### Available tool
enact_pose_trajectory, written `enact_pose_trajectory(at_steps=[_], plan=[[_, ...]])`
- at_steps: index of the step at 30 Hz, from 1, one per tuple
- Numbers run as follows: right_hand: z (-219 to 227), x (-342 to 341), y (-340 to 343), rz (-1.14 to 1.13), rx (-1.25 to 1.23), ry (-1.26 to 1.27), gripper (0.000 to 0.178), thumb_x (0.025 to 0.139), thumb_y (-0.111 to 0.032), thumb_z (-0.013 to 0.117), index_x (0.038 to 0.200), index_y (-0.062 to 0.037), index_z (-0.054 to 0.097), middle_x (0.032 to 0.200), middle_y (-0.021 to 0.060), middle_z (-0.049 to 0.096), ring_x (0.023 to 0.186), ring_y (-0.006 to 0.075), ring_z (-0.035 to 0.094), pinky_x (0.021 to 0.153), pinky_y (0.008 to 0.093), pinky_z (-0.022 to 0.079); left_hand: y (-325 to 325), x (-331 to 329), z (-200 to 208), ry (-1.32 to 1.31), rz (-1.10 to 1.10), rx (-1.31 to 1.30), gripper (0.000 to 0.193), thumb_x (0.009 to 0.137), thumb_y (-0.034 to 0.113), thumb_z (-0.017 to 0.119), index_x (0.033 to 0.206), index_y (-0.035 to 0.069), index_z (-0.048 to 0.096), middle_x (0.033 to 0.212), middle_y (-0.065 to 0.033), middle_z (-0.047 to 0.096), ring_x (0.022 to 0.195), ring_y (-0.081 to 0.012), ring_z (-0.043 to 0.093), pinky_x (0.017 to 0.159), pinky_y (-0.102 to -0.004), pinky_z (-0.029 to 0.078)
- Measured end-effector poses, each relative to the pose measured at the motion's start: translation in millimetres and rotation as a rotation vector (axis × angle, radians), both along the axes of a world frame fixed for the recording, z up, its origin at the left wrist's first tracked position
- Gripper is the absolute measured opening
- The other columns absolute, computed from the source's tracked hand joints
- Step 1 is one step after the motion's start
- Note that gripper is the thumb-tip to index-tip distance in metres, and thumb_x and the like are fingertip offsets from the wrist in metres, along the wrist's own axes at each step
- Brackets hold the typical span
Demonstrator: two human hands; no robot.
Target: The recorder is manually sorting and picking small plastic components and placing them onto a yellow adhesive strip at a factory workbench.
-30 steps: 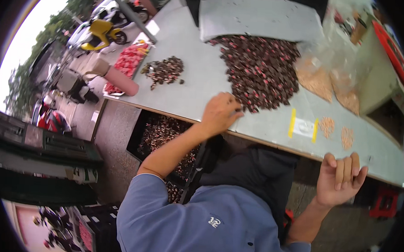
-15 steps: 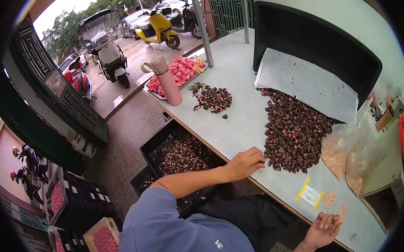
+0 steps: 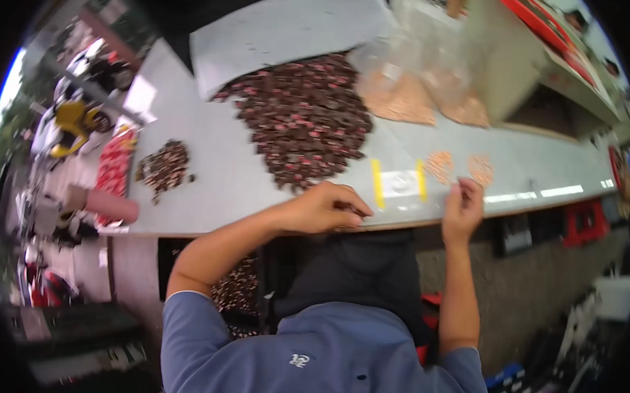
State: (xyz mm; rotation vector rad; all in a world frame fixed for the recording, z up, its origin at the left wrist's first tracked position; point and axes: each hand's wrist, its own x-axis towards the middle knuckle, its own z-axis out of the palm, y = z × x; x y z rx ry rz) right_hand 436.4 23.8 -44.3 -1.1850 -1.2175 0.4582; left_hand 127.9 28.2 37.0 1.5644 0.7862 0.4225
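Observation:
My left hand [image 3: 326,208] rests at the table's near edge, just below a big heap of small dark brown pieces with pink bits [image 3: 304,122]. Its fingers are bent together; whatever they hold, if anything, is hidden. My right hand [image 3: 463,208] is raised at the front edge with thumb and fingers drawn together, and I cannot make out what is between them. Just beyond it are two small piles of pale orange bits, one left [image 3: 439,165] and one right [image 3: 481,168]. Between my hands a white card with yellow strips [image 3: 400,184] lies on the table.
Clear bags of pale orange bits [image 3: 398,98] stand behind the card, beside a box-like cabinet [image 3: 545,87]. At left are a smaller dark pile [image 3: 165,167], a pink bottle [image 3: 111,204] and a tray of red-pink pieces [image 3: 114,167]. A dark bin [image 3: 237,284] sits below the table.
The view has swung to the right, so the heap and table appear further left. My right hand has come up nearer the pale piles; my left stays by the table edge.

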Motion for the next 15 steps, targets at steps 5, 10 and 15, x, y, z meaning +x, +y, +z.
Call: enact_pose_trajectory(at_steps=[5, 10, 15], plan=[[12.5, 8.7, -11.8, 0.049, -0.152, -0.01, 0.012, 0.095, -0.005, 0.062, 0.105, -0.0008, 0.059, 0.083, -0.0025, 0.056, 0.069, 0.0039, 0.048, 0.062, 0.0198, 0.04, 30.8, 14.9, -11.1, -0.012, -0.182, -0.121, 0.022, 0.09, 0.002, 0.069, 0.112, -0.001, 0.069, 0.105, -0.0073, 0.066, 0.089, -0.0111, 0.066, 0.081, -0.0236, 0.052], [39.1, 5.2, -10.1, 0.112, -0.221, -0.436, 0.008, 0.088, -0.003, 0.065, 0.095, -0.0001, 0.065, 0.069, 0.0018, 0.057, 0.059, 0.0075, 0.051, 0.052, 0.0239, 0.04, 31.7, 11.6, -28.6, -0.062, -0.157, -0.293, 0.024, 0.086, 0.002, 0.074, 0.109, 0.0, 0.071, 0.107, -0.005, 0.068, 0.095, -0.0082, 0.064, 0.085, -0.023, 0.051], [56.3, -3.4, 7.1, 0.11, -0.183, -0.755, 0.011, 0.083, -0.004, 0.067, 0.094, -0.0043, 0.065, 0.064, 0.0079, 0.057, 0.054, 0.0185, 0.055, 0.051, 0.0306, 0.043, 30.6, 9.0, -25.0, -0.198, -0.143, -0.355, 0.022, 0.088, 0.002, 0.072, 0.109, -0.002, 0.07, 0.107, -0.0076, 0.068, 0.097, -0.0127, 0.066, 0.089, -0.0244, 0.051]])
